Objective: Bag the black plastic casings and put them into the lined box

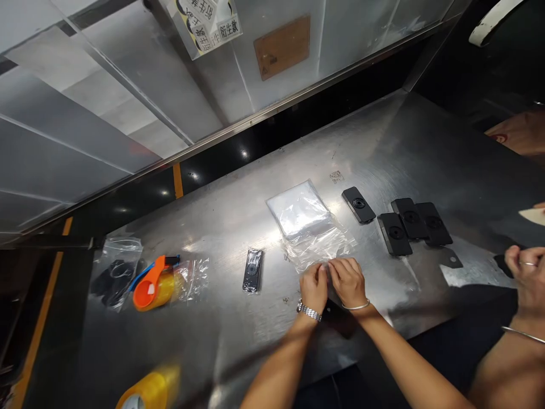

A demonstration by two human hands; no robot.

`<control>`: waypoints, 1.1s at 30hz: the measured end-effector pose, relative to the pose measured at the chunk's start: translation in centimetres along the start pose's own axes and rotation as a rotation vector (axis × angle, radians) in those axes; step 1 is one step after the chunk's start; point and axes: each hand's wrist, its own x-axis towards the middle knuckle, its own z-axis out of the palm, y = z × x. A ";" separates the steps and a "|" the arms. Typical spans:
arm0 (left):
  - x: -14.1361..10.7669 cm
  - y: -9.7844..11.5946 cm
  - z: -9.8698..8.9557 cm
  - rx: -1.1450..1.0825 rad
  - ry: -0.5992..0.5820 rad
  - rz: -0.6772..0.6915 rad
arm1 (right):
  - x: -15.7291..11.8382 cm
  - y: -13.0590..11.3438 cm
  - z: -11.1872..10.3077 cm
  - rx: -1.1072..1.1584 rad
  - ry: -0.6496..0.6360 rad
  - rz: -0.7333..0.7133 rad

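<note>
My left hand, with a metal watch at the wrist, is closed in a pinch at the near edge of a thin clear plastic bag. Right beside it, my right hand, wearing a bracelet, pinches the same edge with curled fingers. Beyond the bag's loose end lies a flat stack of clear bags. A small black device wrapped in clear film rests to the left of my hands. On the right, a black device with a round dial lies apart from several similar black devices.
An orange tape dispenser and a zip bag of black parts lie on the metal table at left. A yellow tape roll is at the near edge. Another person's hand is at far right. A panel rises behind.
</note>
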 end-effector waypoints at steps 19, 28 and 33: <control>-4.1 2.1 -1.9 -0.331 -0.368 -0.294 | -3.2 -2.2 -7.0 0.596 -0.312 0.430; -4.5 2.4 -4.6 -0.165 -0.516 -0.189 | -3.7 -2.4 -7.3 0.768 -0.534 0.418; -6.4 3.1 -4.6 0.028 0.051 -0.026 | -4.1 -3.2 -7.8 0.639 -0.436 0.390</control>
